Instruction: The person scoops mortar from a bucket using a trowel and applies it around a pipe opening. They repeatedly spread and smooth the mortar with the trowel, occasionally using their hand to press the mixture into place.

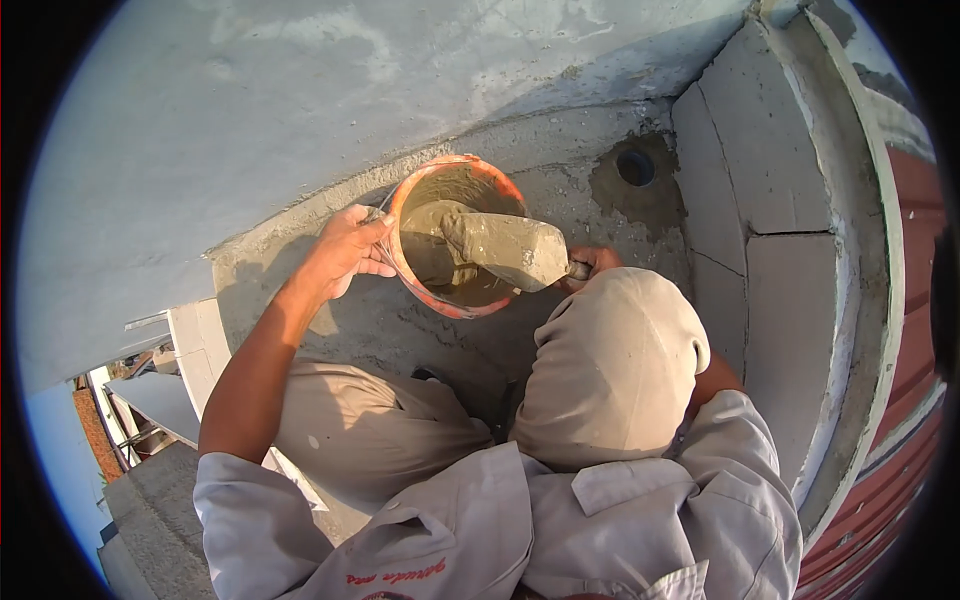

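An orange bucket [402, 262] smeared with grey mortar stands tilted in front of me. Wet mortar [428, 250] lies inside it. My left hand [352, 250] grips the bucket's left rim near the wire handle. In my right hand [594, 264] is the handle of a trowel [512, 247], partly hidden behind my right knee. The mortar-coated blade of the trowel reaches over the bucket's right rim, its far end inside the bucket. Most of the right hand's fingers are hidden.
A grey plastered wall [300, 100] rises ahead. On the right stands a low block wall [790, 300], with red metal roofing [915, 330] beyond it. A round pipe opening [635, 167] sits in the floor's far right corner, ringed by damp mortar. My bent knees flank the space below the bucket.
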`<state>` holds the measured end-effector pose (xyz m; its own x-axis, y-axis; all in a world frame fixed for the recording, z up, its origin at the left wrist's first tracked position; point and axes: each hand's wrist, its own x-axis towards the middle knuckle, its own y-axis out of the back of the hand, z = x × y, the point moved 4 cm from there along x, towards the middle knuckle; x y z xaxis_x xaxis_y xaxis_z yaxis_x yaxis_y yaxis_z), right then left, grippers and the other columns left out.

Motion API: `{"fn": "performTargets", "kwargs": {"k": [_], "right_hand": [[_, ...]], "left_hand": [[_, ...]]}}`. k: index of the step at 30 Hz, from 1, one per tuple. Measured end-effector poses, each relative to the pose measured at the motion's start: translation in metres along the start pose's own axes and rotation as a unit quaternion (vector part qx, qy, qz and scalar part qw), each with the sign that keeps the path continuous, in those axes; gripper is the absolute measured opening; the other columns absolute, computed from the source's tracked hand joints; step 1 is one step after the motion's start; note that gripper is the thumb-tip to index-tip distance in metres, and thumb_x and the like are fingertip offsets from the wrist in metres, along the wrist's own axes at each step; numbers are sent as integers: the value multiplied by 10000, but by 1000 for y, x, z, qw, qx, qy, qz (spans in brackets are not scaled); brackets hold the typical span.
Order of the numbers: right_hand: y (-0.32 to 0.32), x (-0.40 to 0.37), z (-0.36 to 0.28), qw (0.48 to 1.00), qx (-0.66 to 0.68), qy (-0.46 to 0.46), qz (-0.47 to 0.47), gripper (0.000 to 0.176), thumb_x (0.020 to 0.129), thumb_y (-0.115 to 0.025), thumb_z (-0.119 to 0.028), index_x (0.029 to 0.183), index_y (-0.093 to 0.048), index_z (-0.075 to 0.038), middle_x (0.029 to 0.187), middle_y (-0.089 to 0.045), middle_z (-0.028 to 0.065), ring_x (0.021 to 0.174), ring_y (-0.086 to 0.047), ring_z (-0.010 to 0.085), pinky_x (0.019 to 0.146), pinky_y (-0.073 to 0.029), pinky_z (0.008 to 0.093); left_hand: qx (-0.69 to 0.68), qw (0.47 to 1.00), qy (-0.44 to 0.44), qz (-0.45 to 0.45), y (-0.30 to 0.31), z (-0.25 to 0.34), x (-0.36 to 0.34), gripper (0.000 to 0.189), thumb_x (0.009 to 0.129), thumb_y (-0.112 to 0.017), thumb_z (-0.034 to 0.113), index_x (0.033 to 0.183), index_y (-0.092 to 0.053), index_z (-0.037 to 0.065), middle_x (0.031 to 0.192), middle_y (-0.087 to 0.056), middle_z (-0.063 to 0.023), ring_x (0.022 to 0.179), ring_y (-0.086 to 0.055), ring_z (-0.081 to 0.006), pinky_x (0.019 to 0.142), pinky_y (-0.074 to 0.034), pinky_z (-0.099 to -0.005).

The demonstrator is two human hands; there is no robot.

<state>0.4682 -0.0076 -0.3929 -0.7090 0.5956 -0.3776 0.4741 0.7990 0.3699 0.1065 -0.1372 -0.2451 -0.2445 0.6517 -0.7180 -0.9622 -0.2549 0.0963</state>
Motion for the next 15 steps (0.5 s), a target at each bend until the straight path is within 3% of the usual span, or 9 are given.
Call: {"fn": "performTargets", "kwargs": {"k": [6, 9, 12, 15], "right_hand": [[28, -58, 46, 959, 172, -28, 223, 226, 822, -819, -147, 924, -687, 5, 805, -674, 52, 714, -592, 130, 629, -484, 366], [43, -73, 61, 929, 188, -46, 314, 219, 833, -801, -154, 850, -650, 4, 758, -646, 52, 680, -542, 132, 608, -466, 370], [60, -76, 91, 926, 86, -132, 344, 273, 825, -818, -190, 802, -624, 1, 733, -626, 46, 653, -505, 133, 592, -451, 373], [77, -68, 99, 919, 92, -148, 352, 306, 840, -819, -222, 805, -620, 8, 715, -604, 48, 607, -491, 146, 562, -437, 368]], "left_hand": [[52, 997, 41, 31, 35, -19, 3, 401, 1035, -595, 393, 1157, -528, 17, 959, -714, -127, 773, -723, -212, 685, -598, -369], [66, 996, 57, 30, 48, -25, 11, 398, 1037, -584, 401, 1137, -517, 22, 939, -716, -127, 750, -716, -209, 677, -596, -369], [70, 995, 62, 38, 53, -28, 17, 385, 1029, -593, 409, 1101, -512, 39, 919, -714, -120, 717, -710, -197, 640, -591, -353], [78, 994, 59, 45, 55, -30, 19, 388, 1024, -605, 409, 1099, -510, 40, 915, -711, -119, 712, -708, -193, 621, -588, -344]]}}
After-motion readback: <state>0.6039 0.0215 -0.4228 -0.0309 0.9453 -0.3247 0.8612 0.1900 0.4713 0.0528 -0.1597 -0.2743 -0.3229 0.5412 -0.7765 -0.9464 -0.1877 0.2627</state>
